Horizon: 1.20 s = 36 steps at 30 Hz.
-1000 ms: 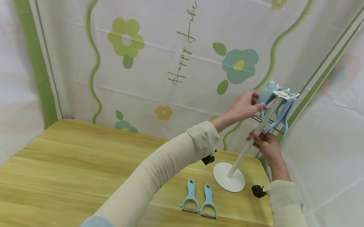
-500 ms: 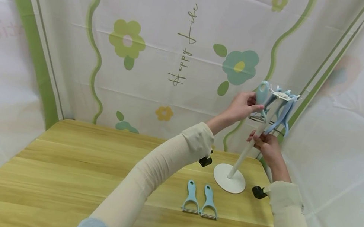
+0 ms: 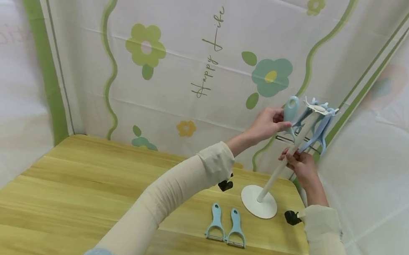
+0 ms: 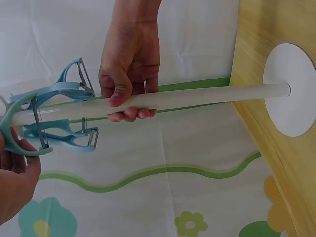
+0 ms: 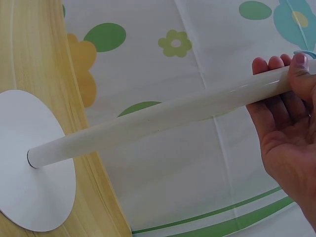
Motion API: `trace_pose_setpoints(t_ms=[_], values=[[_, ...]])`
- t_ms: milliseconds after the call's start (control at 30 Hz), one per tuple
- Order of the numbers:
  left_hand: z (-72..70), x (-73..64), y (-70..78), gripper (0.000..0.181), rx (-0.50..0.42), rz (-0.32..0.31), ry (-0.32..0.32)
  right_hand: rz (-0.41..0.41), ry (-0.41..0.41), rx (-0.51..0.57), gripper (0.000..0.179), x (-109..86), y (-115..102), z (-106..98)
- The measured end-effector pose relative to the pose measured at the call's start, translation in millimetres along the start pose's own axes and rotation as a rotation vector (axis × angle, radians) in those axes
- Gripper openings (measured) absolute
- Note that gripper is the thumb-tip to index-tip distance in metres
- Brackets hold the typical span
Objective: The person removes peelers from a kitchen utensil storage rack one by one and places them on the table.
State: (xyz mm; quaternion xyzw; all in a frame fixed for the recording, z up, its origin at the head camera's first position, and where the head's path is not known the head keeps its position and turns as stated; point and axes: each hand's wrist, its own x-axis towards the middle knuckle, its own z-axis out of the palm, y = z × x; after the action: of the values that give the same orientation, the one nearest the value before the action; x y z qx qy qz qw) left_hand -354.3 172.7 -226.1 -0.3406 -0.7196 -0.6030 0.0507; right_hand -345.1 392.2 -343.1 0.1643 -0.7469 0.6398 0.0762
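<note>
My left hand (image 3: 267, 124) pinches a light blue peeler (image 3: 290, 109) by its handle, left of the rack's top and apart from the hooks in the head view. With curled fingers my right hand (image 3: 302, 163) grips the pole of a white stand (image 3: 278, 168), below its hook ring. Several blue peelers (image 3: 319, 134) hang from that ring, partly overlapping. In the left wrist view the held peeler (image 4: 19, 116) shows its blade, and the right hand (image 4: 131, 74) wraps the pole. The right wrist view shows the pole (image 5: 163, 118) between fingers and thumb of that hand (image 5: 289, 133).
Two more light blue peelers (image 3: 216, 223) lie side by side on the wooden table (image 3: 87, 190), in front of the stand's round white base (image 3: 252, 204). A patterned curtain (image 3: 180, 74) hangs behind the table, with a pale sheet (image 3: 399, 179) on the right.
My left hand has drawn the peeler leftward and slightly down, away from the rack's hooks. The right hand keeps its grip on the pole. The view has shifted slightly.
</note>
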Motion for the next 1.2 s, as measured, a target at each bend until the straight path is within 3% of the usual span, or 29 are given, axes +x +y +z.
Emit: trace_pose_setpoints(t_ms=[333,567,833,1200], values=[[-9.1,-16.2,0.2,0.015,0.049,0.016,0.01,-0.027,-0.007,0.022,0.012,1.6,1.1,-1.6],[-16.6,-33.7,-3.1,0.015,0.07,-0.025,0.008,-0.03,0.0,0.002,0.015,-0.1,-2.3,-1.2],[-23.7,-57.5,-14.3,0.015,0.025,-0.053,0.006,-0.007,0.004,0.008,0.014,-3.5,1.9,-2.2],[-30.1,-88.3,-30.3,0.016,0.042,-0.115,-0.006,-0.026,0.003,-0.012,0.015,-2.5,4.4,-1.6]])
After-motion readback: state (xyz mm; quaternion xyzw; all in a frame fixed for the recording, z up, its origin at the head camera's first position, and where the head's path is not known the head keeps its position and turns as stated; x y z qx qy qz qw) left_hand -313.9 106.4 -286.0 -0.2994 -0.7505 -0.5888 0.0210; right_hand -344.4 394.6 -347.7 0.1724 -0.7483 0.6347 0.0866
